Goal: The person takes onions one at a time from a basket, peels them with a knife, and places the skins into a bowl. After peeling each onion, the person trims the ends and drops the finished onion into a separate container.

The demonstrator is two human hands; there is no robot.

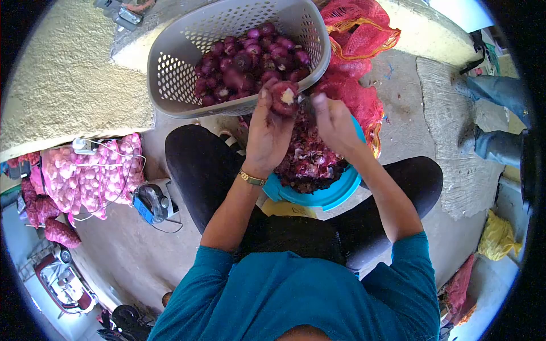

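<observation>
My left hand [269,136] is closed round a red onion [284,99], whose pale cut end faces up. Close to the onion's right side is my right hand [335,122], its fingers closed on something small and dark that I cannot make out. Beneath both hands a blue tub [341,199] holds onion skins [315,156]. Beyond them stands a grey perforated basket [170,79] with many red onions [244,62] inside.
Red mesh sacks [355,102] lie right of the basket. At the left are a pink net bag of onions [94,176] and a weighing scale [154,202]. A person's legs in jeans [497,96] show at the right, beside a grey mat [449,142].
</observation>
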